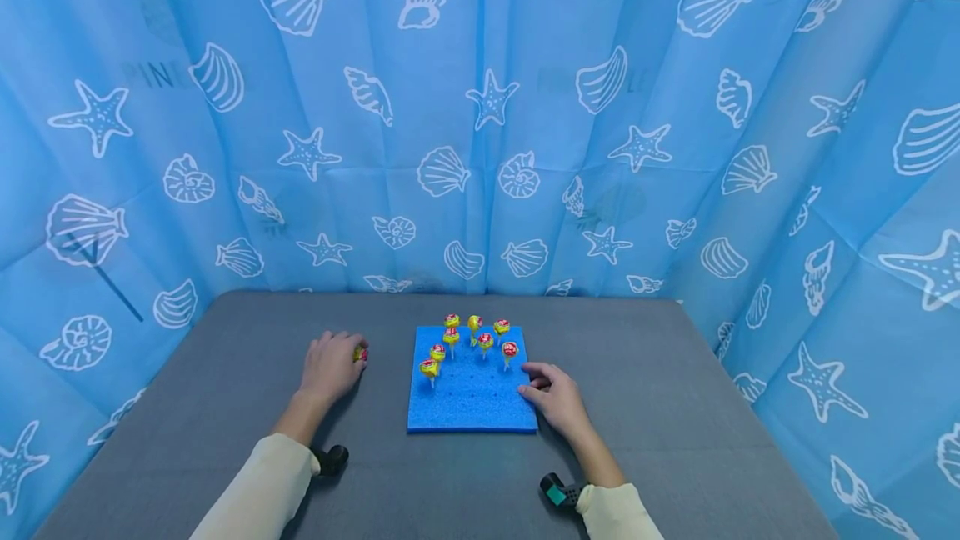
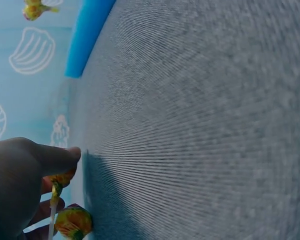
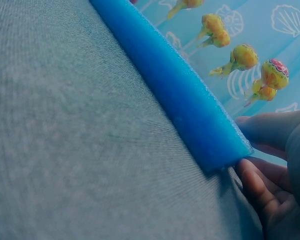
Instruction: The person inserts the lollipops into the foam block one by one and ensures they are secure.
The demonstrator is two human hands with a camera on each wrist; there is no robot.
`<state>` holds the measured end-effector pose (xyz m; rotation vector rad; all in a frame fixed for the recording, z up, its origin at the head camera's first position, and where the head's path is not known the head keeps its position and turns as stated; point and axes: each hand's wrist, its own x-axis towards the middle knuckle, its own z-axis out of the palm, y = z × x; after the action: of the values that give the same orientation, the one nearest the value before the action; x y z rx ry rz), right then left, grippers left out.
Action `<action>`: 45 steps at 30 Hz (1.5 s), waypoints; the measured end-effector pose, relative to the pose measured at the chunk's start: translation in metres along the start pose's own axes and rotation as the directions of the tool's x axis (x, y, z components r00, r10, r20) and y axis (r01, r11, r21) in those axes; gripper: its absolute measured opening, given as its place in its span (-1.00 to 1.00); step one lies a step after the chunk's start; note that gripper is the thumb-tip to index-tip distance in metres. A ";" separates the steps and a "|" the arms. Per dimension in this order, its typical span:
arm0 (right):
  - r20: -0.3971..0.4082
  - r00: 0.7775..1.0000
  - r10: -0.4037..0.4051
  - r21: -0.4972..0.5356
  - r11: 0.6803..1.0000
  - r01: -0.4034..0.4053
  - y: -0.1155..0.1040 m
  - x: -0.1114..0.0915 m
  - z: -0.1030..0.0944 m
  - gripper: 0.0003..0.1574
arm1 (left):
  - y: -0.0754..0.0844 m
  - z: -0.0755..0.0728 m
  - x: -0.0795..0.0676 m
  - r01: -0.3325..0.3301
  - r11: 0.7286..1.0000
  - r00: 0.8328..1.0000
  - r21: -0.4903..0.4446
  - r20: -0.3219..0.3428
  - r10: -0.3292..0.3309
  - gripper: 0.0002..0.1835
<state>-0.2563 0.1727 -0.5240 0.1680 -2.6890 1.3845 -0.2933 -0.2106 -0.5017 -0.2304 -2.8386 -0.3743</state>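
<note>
My left hand (image 1: 333, 367) is over the table to the left of a blue foam board (image 1: 472, 417). In the left wrist view, its thumb and fingers pinch a lollipop (image 2: 64, 178) in a yellow-and-red wrapper, the white stick pointing back toward the palm. A second wrapped lollipop (image 2: 74, 222) shows by the fingertips. My right hand (image 1: 555, 398) grips the board's right edge; in the right wrist view the thumb and fingers sit on either side of the board's corner. Several lollipops, among them one on the right (image 1: 509, 350), stand stick-down in the board's back and left holes.
The grey table (image 1: 637, 373) stretches on both sides of the board. Small holes dot the front half of the board. A blue curtain (image 1: 480, 148) with white shell prints hangs behind and beside the table. Black wrist cameras sit on both forearms.
</note>
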 end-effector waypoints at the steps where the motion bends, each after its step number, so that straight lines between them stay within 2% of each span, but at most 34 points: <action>1: -0.001 1.000 0.001 -0.001 1.000 -0.001 0.000 0.000 0.000 -0.58 | 0.000 -0.001 0.000 -0.001 1.000 1.000 -0.011 -0.013 0.001 -0.72; 9: -0.015 1.000 0.005 0.000 1.000 -0.005 0.000 0.000 0.000 -0.60 | 0.008 -0.013 0.003 0.019 0.988 0.993 -0.156 -0.112 -0.037 -0.72; 14: -0.015 1.000 0.006 -0.003 1.000 -0.006 -0.001 0.000 0.000 -0.59 | 0.019 -0.023 0.009 0.028 0.980 0.987 -0.199 -0.152 -0.060 -0.69; 24: -0.010 1.000 0.025 0.003 1.000 -0.025 -0.002 0.001 0.000 -0.59 | 0.047 -0.050 0.019 -0.083 0.957 0.964 -0.278 -0.267 0.005 -0.69; 30: -0.009 1.000 0.010 0.008 1.000 -0.010 -0.002 0.001 0.000 -0.60 | 0.066 -0.067 0.020 -0.168 0.937 0.949 -0.307 -0.308 0.069 -0.70; 35: -0.014 1.000 0.005 0.012 1.000 -0.005 -0.002 0.000 0.000 -0.60 | 0.081 -0.076 0.018 -0.204 0.925 0.938 -0.320 -0.333 0.092 -0.66; 39: -0.018 1.000 -0.008 0.009 1.000 0.008 -0.001 -0.001 0.001 -0.60 | 0.092 -0.083 0.017 -0.226 0.900 0.931 -0.373 -0.354 0.087 -0.64; 45: -0.011 1.000 -0.006 0.015 1.000 0.006 0.000 0.000 0.001 -0.60 | 0.106 -0.087 0.014 -0.277 0.824 0.921 -0.495 -0.380 0.081 -0.65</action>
<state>-0.2560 0.1713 -0.5246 0.1686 -2.6679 1.3998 -0.2649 -0.1321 -0.3920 -0.4897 -2.2779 -1.0630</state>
